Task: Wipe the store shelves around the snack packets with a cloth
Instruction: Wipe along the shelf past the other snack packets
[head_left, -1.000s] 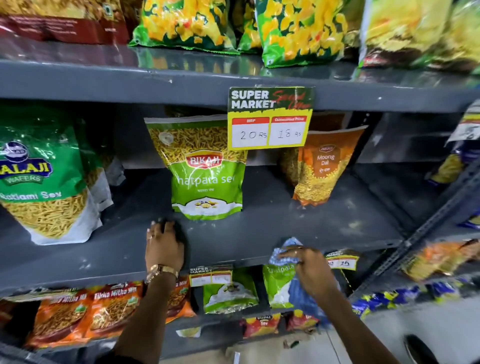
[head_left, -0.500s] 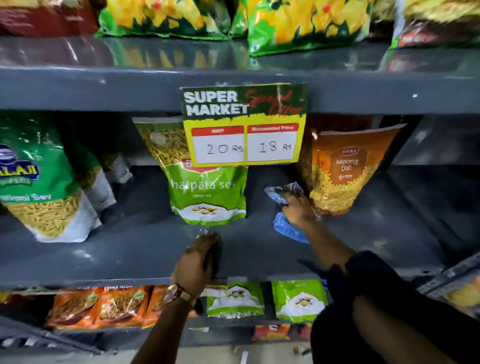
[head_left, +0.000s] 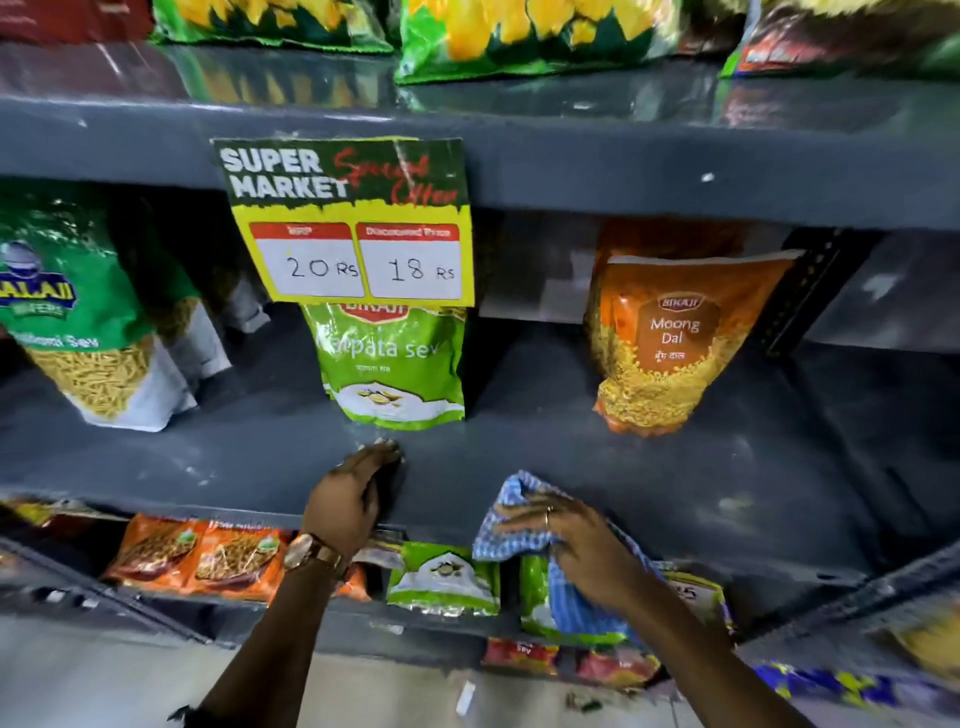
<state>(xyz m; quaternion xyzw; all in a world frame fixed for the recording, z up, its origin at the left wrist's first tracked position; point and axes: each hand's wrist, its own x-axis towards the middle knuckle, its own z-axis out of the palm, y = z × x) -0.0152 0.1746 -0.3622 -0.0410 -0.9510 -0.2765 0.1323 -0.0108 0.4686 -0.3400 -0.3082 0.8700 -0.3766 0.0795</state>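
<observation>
A grey metal shelf (head_left: 675, 467) holds a green Chatpata Sev packet (head_left: 395, 364), an orange Moong Dal packet (head_left: 660, 353) and a green Balaji packet (head_left: 88, 332). My right hand (head_left: 582, 545) presses a blue checked cloth (head_left: 511, 512) onto the shelf's front edge, below and between the Sev and Moong Dal packets. My left hand (head_left: 353, 493), wearing a watch, rests flat on the shelf just in front of the Sev packet, fingers together and holding nothing.
A price sign (head_left: 353, 223) hangs from the shelf above (head_left: 675, 156), covering the top of the Sev packet. Yellow-green packets (head_left: 519, 36) stand on that upper shelf. Orange and green packets (head_left: 208, 556) fill the lower shelf. Floor shows below.
My right hand has pulled the cloth from deep beside the Moong Dal packet forward to the front edge. The left hand stays in front of the Sev packet. The view moved closer.
</observation>
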